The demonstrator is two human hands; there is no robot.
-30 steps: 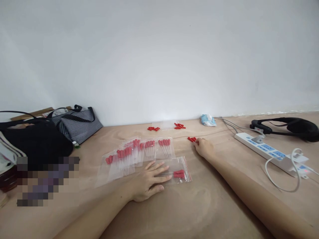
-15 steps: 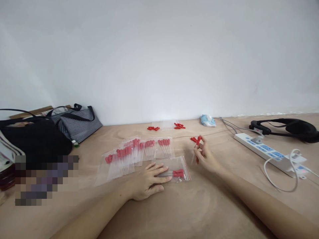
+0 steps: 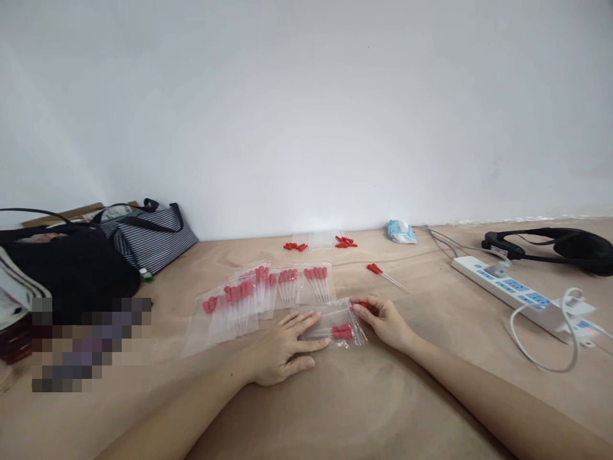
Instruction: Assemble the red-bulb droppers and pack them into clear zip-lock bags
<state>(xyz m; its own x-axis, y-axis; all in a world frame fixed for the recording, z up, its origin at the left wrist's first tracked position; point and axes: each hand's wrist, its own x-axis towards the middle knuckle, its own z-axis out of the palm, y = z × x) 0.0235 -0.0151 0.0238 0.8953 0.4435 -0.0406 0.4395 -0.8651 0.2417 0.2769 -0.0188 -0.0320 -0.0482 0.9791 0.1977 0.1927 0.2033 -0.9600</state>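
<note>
My left hand (image 3: 291,348) lies flat with its fingers spread, pressing a clear zip bag (image 3: 348,314) to the table. Inside that bag are droppers (image 3: 342,331) with red rubber bulbs and clear stems. At the bag's open right end, my right hand (image 3: 383,319) pinches another dropper (image 3: 360,306) by its red bulb; the stem seems to be within the bag mouth, though fingers and plastic partly hide it. Beyond the right hand lie a couple of loose droppers (image 3: 385,276), side by side.
Filled bags of droppers (image 3: 239,300) overlap to the left. More red bulbs (image 3: 345,242) and clear stems lie by the wall. A blue mask (image 3: 401,232), a power strip (image 3: 512,287) with cables and a black headset (image 3: 550,249) are on the right; bags (image 3: 148,239) stand left.
My right hand has moved left and toward me, bringing the dropper from beside the loose ones to the bag's open end. My left hand stays in place on the bag.
</note>
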